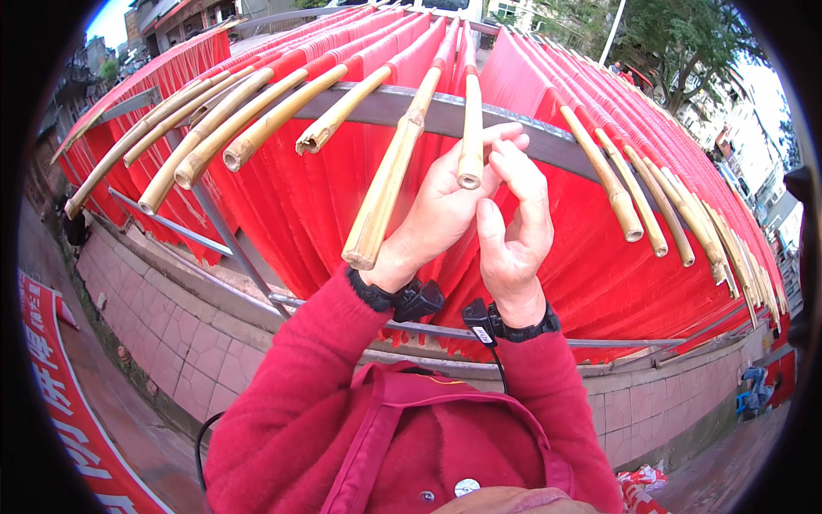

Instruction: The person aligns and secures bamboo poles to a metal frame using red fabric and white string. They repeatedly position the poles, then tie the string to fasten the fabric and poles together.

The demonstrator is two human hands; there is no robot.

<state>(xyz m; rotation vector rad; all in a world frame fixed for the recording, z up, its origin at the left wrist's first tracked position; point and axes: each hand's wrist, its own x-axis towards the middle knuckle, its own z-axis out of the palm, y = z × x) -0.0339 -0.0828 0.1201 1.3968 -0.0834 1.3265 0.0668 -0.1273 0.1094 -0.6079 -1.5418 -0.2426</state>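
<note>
My left hand point(441, 199) reaches behind the end of a bamboo pole point(472, 128), its fingers stretched out past the pole; whether the palm touches it I cannot tell. On the other side, my right hand point(518, 236) is cupped with thumb and fingers apart, its fingertips near the left hand's. Neither hand is wrapped round the pole. A thicker bamboo pole point(387, 193) juts out toward me over my left wrist. Red strands or cloth point(342, 197) hang in long folds from the poles, below and behind my hands.
A grey metal rail point(548, 147) runs under the poles. More pole ends jut out left point(244, 154) and right point(612, 193) of my hands. Paving point(197, 343) borders the rack. A red banner point(73, 411) with white writing lies lower left; a seated person point(758, 390) is far right.
</note>
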